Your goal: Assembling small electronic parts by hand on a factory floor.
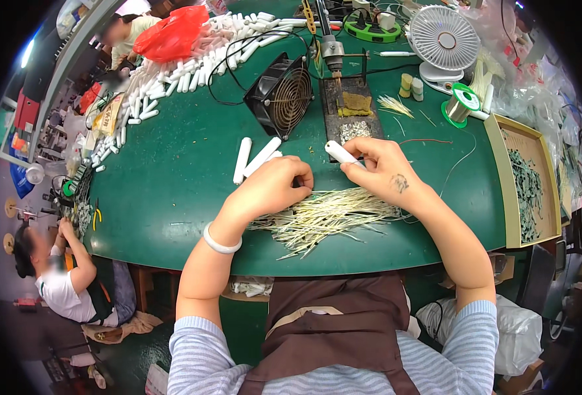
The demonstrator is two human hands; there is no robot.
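In my right hand (pixel 383 168) I grip a white cylindrical tube (pixel 341 153) between thumb and fingers, one rounded end pointing away to the left. My left hand (pixel 279 181) is closed, its thumb and fingertips pinched at the top edge of a loose pile of thin pale-yellow wires (pixel 330 220). What sits between those fingertips is too small to make out. Just beyond the left hand lie several similar white tubes (pixel 262 157) on the green table (pixel 166 191). A bracelet circles my left wrist.
A black square fan (pixel 283 94) stands beside a soldering stand (pixel 355 104) with a yellow sponge. Farther right are a white fan (pixel 444 39), a solder spool (pixel 461 104) and a box of small dark parts (pixel 528 191). Many white tubes (pixel 192 72) heap far left; other people sit left.
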